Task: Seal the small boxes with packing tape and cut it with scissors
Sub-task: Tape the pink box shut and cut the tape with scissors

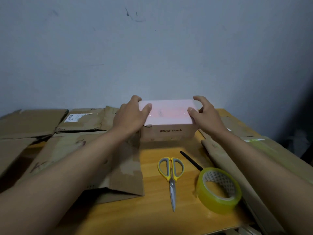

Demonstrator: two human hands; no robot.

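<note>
My left hand (131, 114) sits at the left end of the small pink box (167, 118), thumb laid flat on the lid, the other fingers curled round the far left corner, so it grips that end. My right hand (205, 114) is at the right end, thumb tip touching the lid's edge; its fingers are spread and bent over the far right corner, and I cannot tell whether they actually touch the box. The box stands closed at the back of the wooden table (155, 211), its front face printed "Mine Took", with a shiny strip of clear tape across the lid.

Nearer me lie yellow-and-grey scissors (171, 177), blades shut and pointing toward me, and just to their right a roll of yellowish packing tape (219, 190) lying flat. A black pen (191, 161) lies between box and roll. Flattened brown cardboard (55, 146) covers the table's left side, more cardboard lies along the right. Behind is a scuffed grey-blue wall (152, 48).
</note>
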